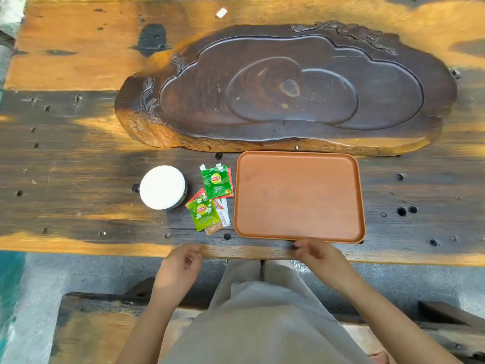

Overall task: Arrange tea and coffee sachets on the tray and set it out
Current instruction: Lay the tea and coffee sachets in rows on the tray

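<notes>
An empty orange-brown tray [299, 195] lies flat near the table's front edge. Just left of it sits a small pile of sachets: a green Lipton sachet [217, 182] on top of red ones, a second green Lipton sachet [204, 214] nearer me, with white stick sachets [223, 214] and a brown one [213, 228] under it. My left hand [181, 269] hovers at the table edge below the sachets, fingers loosely curled, holding nothing. My right hand [319, 252] is at the tray's front rim, fingers curled, with its fingertips close to the rim; whether they touch it I cannot tell.
A cup with a white lid [162, 187] stands left of the sachets. A large dark carved wooden tea board [286, 88] fills the table behind the tray. A small white scrap [221, 12] lies at the far edge. My lap and a wooden bench are below.
</notes>
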